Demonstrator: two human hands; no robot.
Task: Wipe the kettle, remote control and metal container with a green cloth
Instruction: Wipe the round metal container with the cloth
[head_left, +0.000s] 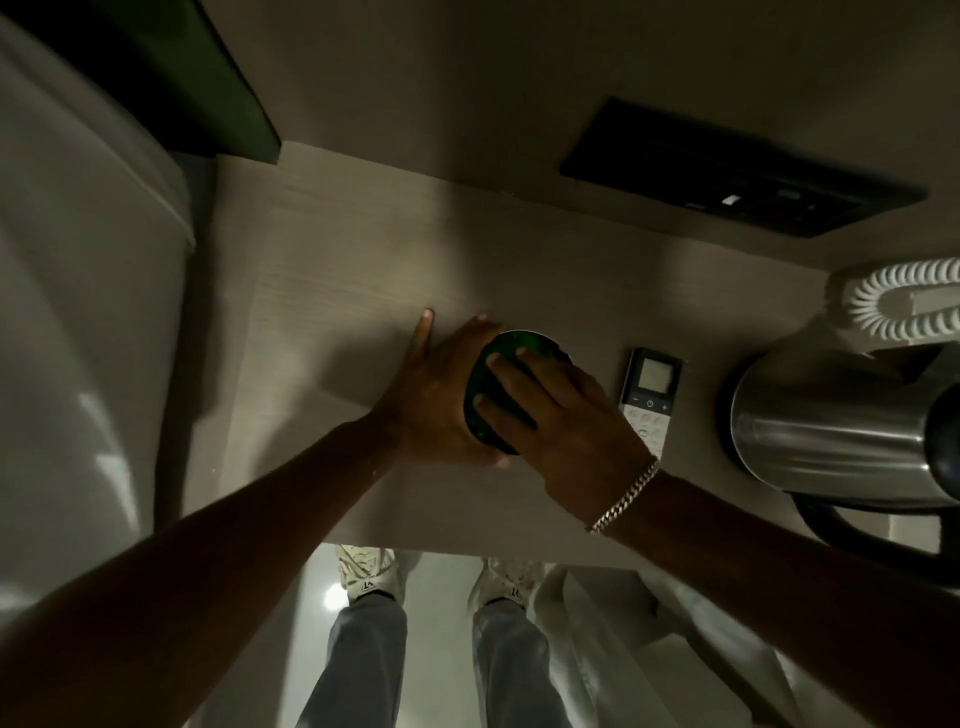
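Observation:
A round metal container stands on the wooden counter, mostly covered by my hands. My left hand wraps its left side, index finger stretched out on the counter. My right hand presses a green cloth flat on the container's top. The white remote control lies just right of my right hand, screen up. The steel kettle stands at the right edge, its dark handle toward me.
A white coiled cord lies behind the kettle. A black panel is set in the wall at the back right. A white fridge flanks the counter on the left. The counter's front edge runs above my shoes.

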